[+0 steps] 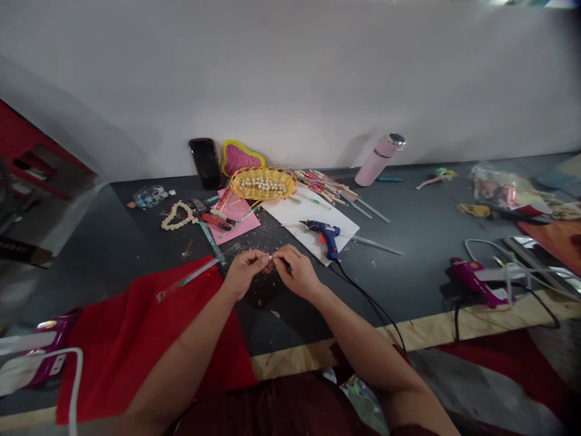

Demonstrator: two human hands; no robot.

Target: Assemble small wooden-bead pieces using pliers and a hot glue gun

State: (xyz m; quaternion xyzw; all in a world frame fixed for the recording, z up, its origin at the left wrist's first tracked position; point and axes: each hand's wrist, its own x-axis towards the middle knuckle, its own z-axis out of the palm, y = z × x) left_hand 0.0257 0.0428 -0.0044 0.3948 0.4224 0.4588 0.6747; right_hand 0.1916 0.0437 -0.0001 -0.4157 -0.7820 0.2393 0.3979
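My left hand (245, 271) and my right hand (296, 270) meet fingertip to fingertip above the dark table. Between them is a small pale piece (270, 257), pinched by both hands and too small to make out fully. Beyond the hands stands a yellow woven basket (290, 189) holding several pale pieces. A blue glue gun (327, 235) lies on a white sheet (295, 213) to the right. Left of the basket, a pink sheet (245, 227) has red-handled pliers (216, 221) on it. Farther left lies a heart-shaped ring of pale pieces (169, 223).
A red cloth (136, 327) covers the front left. A phone (206, 162) leans on the wall, and a pink bottle (377, 161) stands back right. Sticks (333, 189) lie behind the glue gun. Purple devices (482, 282) with cables sit at both sides.
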